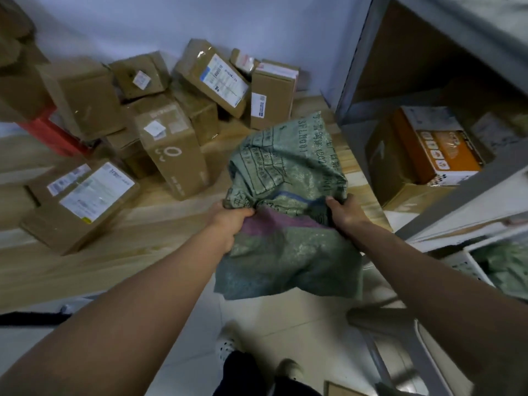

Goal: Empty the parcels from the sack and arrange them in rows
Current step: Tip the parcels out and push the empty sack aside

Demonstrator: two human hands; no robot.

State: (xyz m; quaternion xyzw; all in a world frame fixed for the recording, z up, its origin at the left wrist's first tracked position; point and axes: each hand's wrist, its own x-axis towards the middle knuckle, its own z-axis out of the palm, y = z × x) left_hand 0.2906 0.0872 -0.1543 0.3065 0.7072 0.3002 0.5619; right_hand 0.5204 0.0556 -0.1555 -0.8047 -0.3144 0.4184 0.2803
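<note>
A crumpled green woven sack (288, 201) with black print and a purple band hangs in front of me, limp and folded over. My left hand (228, 227) grips its left edge and my right hand (344, 211) grips its right edge. Several brown cardboard parcels lie tumbled in a loose heap on the wooden platform (160, 224): a tall box with a white logo (174, 155), a labelled flat box (83, 201) at the left, a tilted box with a big label (217, 78) and an upright box (271, 98) by the wall.
A grey metal shelf rack (360, 67) stands at the right, holding an orange and white carton (434, 147). A red box (48, 130) lies under parcels at the far left. Another green sack (505, 270) sits in a white crate at the lower right. My feet are on pale floor tiles (285, 318).
</note>
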